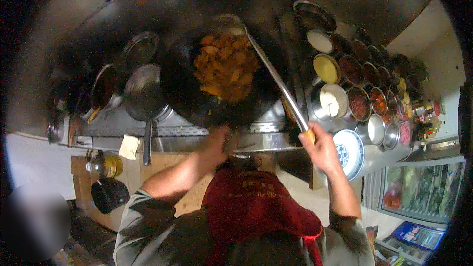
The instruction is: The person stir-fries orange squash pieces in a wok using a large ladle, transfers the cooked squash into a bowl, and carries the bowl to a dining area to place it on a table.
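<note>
A dark wok [181,88] lies before me, with browned chunks of food [226,67] heaped in it. My left hand [221,142] is closed at the wok's near side; motion blur hides exactly which part its fingers grip. My right hand [320,147] is shut around the wooden handle end [309,135] of a long metal ladle [275,72]. The ladle slants forward and left across the wok, and its bowl [230,25] sits at the far side of the food.
To the left, a strainer or pan [142,87] with a dark handle rests on the stove. Several seasoning bowls [359,103] crowd the right counter, beside a blue-and-white bowl [349,153]. A folded cloth [129,147] lies on the stove's front edge. A glass-fronted refrigerator [421,188] stands at right.
</note>
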The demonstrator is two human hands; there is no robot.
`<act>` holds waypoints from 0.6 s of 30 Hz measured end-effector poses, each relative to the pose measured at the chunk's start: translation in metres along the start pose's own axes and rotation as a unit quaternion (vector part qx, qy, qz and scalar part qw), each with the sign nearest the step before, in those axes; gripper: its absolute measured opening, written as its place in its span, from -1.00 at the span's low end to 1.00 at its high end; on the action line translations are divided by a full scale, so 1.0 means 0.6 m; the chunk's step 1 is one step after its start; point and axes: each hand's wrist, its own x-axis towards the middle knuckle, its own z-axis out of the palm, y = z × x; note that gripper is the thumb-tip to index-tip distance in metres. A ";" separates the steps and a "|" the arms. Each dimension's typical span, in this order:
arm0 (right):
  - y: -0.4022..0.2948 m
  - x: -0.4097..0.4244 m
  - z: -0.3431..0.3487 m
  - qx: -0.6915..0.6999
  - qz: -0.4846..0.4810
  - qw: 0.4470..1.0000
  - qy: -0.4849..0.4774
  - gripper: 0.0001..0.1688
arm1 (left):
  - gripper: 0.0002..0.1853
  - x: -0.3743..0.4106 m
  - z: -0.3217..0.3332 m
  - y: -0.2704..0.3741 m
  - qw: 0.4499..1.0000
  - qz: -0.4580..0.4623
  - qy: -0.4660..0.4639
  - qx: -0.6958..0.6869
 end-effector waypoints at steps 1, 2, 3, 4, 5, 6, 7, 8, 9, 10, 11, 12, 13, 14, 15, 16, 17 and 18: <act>0.005 -0.002 -0.004 -0.004 0.014 1.000 0.010 -0.49 | -0.70 -0.032 0.046 0.078 0.998 0.010 -0.065 0.025; 0.006 0.012 -0.003 0.021 0.011 1.000 -0.002 -0.50 | -0.72 -0.006 0.090 0.124 0.984 -0.034 0.176 -0.019; 0.009 0.032 -0.008 0.023 -0.006 1.000 0.006 -0.45 | -0.74 -0.013 0.107 0.124 0.980 -0.049 0.190 -0.017; 0.015 0.024 -0.011 -0.004 -0.005 1.000 0.004 -0.45 | -0.75 -0.019 0.120 0.123 0.977 -0.064 0.204 -0.014; 0.020 0.012 -0.014 -0.031 -0.003 1.000 0.004 -0.45 | -0.76 -0.023 0.129 0.117 0.973 -0.080 0.216 -0.011; 0.014 0.012 -0.026 -0.014 -0.008 1.000 -0.002 -0.45 | -0.72 -0.014 0.092 0.063 0.988 0.009 0.144 -0.048; 0.012 -0.011 -0.038 0.001 0.004 1.000 -0.015 -0.46 | -0.69 -0.030 0.063 0.009 0.995 0.027 0.089 -0.046; 0.013 -0.023 -0.052 0.023 0.000 1.000 -0.009 -0.47 | -0.64 -0.048 0.033 -0.046 0.997 0.049 0.038 -0.045; 0.001 -0.029 -0.074 0.046 0.017 0.998 -0.026 -0.49 | -0.67 -0.043 0.035 -0.039 0.998 0.030 0.020 -0.048; 0.001 -0.031 -0.086 0.008 0.011 1.000 -0.009 -0.50 | -0.70 -0.051 0.039 -0.033 0.999 0.008 0.003 -0.048; 0.001 -0.025 -0.095 -0.030 0.005 1.000 0.007 -0.52 | -0.76 -0.042 0.043 -0.003 0.996 -0.003 0.015 -0.090; 0.004 -0.019 -0.098 0.015 0.041 0.999 0.014 -0.56 | -0.79 -0.073 0.143 0.103 0.985 -0.041 0.165 0.032; -0.002 -0.006 -0.092 0.037 0.025 0.999 0.023 -0.58 | -0.84 -0.035 0.146 0.149 0.969 -0.047 0.176 -0.164; -0.015 -0.002 -0.078 0.080 0.054 0.995 0.005 -0.58 | -0.84 0.027 0.081 0.164 0.988 -0.045 0.084 -0.125; -0.015 0.000 -0.061 0.104 0.052 0.993 0.011 -0.58 | -0.88 0.039 0.085 0.156 0.978 0.005 0.117 -0.170; -0.015 0.002 -0.043 0.129 0.051 0.990 0.017 -0.58 | -0.88 0.051 0.074 0.121 0.986 0.018 0.084 -0.140; -0.010 -0.006 -0.021 0.140 0.015 0.989 0.039 -0.58 | -0.87 0.056 0.046 0.057 0.993 0.032 0.049 -0.107; -0.002 -0.011 -0.004 0.167 0.028 0.984 0.045 -0.62 | -0.85 0.061 0.019 -0.002 0.996 0.047 0.013 -0.071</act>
